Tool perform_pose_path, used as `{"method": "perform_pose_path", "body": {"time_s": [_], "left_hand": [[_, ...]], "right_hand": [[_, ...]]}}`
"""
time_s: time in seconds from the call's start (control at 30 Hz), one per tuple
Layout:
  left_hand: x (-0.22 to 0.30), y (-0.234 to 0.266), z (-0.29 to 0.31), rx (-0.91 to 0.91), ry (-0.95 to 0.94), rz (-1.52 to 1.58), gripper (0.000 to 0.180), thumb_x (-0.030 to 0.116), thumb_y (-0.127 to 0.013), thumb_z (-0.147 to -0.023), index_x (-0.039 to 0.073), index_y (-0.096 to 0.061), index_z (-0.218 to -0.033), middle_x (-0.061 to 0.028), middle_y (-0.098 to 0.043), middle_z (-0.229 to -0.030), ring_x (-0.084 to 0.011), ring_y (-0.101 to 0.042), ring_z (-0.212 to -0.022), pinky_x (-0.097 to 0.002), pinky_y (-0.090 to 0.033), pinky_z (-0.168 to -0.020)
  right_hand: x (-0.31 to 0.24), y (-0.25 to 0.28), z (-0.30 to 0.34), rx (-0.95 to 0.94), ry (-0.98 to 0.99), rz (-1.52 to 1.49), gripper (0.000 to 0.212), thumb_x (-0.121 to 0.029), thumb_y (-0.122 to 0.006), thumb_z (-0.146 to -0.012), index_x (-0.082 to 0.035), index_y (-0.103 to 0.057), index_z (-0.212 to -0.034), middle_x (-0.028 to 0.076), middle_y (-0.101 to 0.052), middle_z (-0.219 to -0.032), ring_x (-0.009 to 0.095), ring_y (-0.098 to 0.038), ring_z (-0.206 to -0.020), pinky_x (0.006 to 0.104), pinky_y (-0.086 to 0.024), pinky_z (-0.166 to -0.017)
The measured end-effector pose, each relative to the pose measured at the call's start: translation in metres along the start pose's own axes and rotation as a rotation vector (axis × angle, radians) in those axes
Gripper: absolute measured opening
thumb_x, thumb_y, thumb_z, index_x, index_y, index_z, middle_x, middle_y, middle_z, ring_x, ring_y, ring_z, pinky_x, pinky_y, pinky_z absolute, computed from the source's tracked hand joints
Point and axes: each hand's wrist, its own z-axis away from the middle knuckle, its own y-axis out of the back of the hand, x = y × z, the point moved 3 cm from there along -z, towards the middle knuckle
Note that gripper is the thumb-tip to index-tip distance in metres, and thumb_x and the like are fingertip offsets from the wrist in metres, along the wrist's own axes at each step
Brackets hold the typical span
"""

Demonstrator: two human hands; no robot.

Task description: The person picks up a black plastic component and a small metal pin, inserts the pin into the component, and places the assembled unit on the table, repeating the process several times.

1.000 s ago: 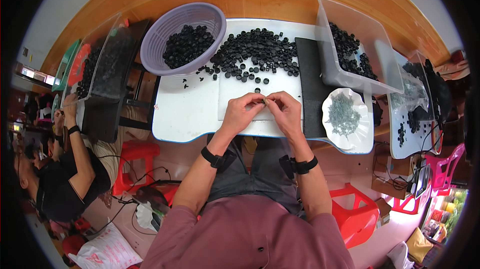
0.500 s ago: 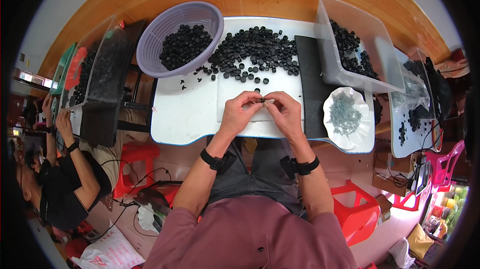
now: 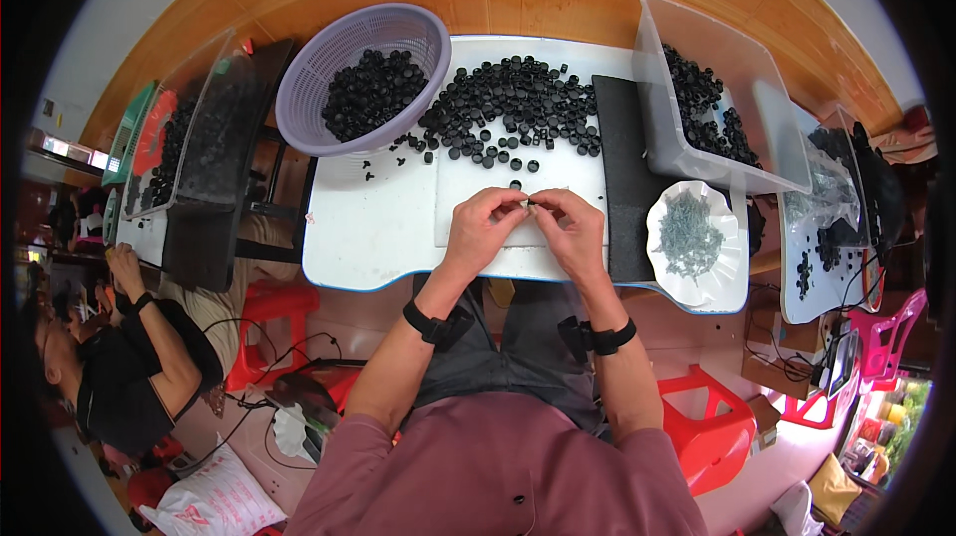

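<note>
Piece [image 3: 529, 203] less visible in grip [image 3: 480, 227]

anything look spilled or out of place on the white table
Mildly: a few small black pieces lie loose on the white table, on the near side of the purple basket, apart from the main black pile.

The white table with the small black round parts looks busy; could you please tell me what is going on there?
A person's left hand and right hand pinch a tiny dark piece together, too small to identify. Beyond them, small black round parts lie loose on the white table. More fill a round purple plastic basket at left and a clear plastic bin at right. A white fluted dish holds thin grey-green pieces.
</note>
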Motion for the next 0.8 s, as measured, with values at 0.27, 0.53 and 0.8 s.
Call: {"method": "perform_pose_path", "body": {"time_s": [0.27,0.53,0.8], "left_hand": [[0.008,0.001,-0.015,0.111,-0.08,-0.369,0.034,0.009,-0.083,-0.081,0.004,-0.073,-0.113,-0.0082,-0.065,-0.099,-0.0192,-0.068,-0.085,-0.0322,-0.054,-0.069],[0.007,-0.013,-0.009,0.109,0.071,-0.032,0.029,0.007,-0.083,-0.083,0.002,-0.074,-0.111,-0.0076,-0.074,-0.089,-0.0156,-0.069,-0.073,-0.0294,-0.056,-0.07],[0.002,-0.012,-0.006,0.091,0.062,-0.027,0.028,0.004,-0.082,-0.083,0.002,-0.075,-0.11,-0.0068,-0.075,-0.089,-0.0122,-0.069,-0.074,-0.0268,-0.056,-0.07]], "right_hand": [[0.003,0.006,-0.002,0.216,0.013,-0.07,0.016,0.002,-0.074,-0.087,0.001,-0.075,-0.103,0.009,-0.076,-0.094,0.014,-0.072,-0.078,0.0265,-0.057,-0.071],[-0.006,0.008,0.001,0.266,0.099,-0.038,0.017,0.003,-0.073,-0.088,0.001,-0.073,-0.105,0.01,-0.075,-0.097,0.017,-0.073,-0.081,0.0281,-0.058,-0.07],[-0.012,0.005,-0.001,0.196,0.208,0.097,0.017,0.004,-0.072,-0.087,0.0,-0.073,-0.104,0.013,-0.075,-0.1,0.024,-0.074,-0.083,0.0308,-0.059,-0.069]]}}
